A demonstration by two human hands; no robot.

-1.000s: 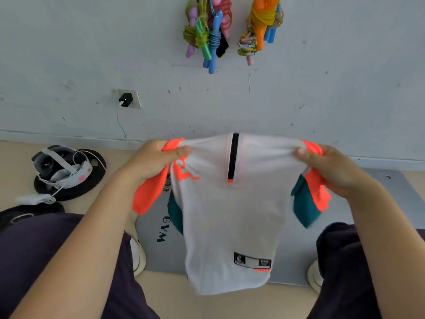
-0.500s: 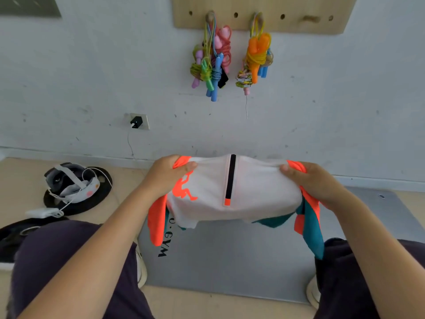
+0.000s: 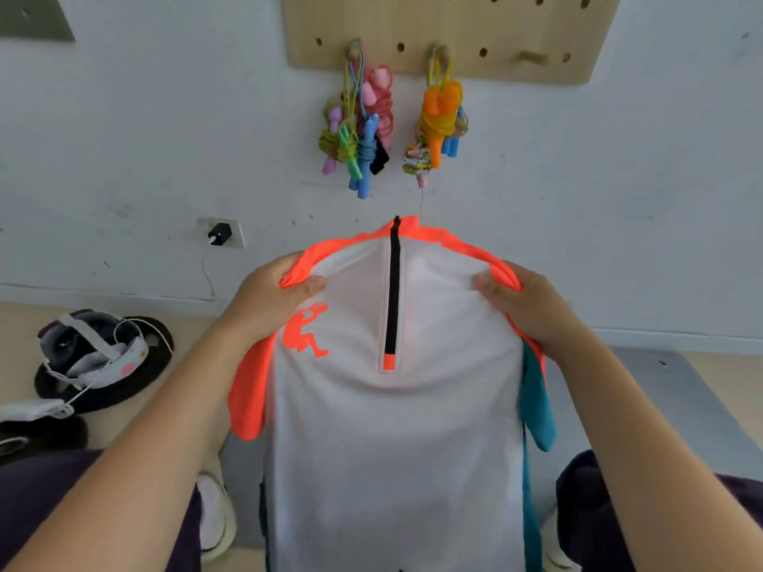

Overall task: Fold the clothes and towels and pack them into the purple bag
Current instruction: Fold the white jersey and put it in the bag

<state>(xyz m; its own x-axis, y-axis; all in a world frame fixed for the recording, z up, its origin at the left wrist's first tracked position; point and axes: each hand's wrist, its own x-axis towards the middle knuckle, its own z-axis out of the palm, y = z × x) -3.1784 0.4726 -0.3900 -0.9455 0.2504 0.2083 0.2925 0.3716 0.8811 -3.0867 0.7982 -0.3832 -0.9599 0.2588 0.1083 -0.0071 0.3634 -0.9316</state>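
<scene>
Pale grey wall (image 3: 124, 138) fills the background; a wooden pegboard (image 3: 446, 31) is mounted high on it. Beige floor is seen below, with a grey mat (image 3: 677, 390) laid against the wall base.

White sports shirt (image 3: 392, 447) is held up in the air at centre frame, above the mat, spread full width, front toward the camera. Orange collar and shoulders, black zip down the chest, orange figure print at its left breast are noted. One orange sleeve hangs at the left edge, a teal one at the right.

Left hand (image 3: 264, 303) is clamped on the shirt's left shoulder, thumb on the front. Right hand (image 3: 532, 307) is clamped on the right shoulder likewise.

Coloured skipping ropes (image 3: 359, 130) are hung from the pegboard pegs. A headset (image 3: 91, 353) is recorded on a black disc at far left. A wall socket (image 3: 223, 233) carries a black plug.
</scene>
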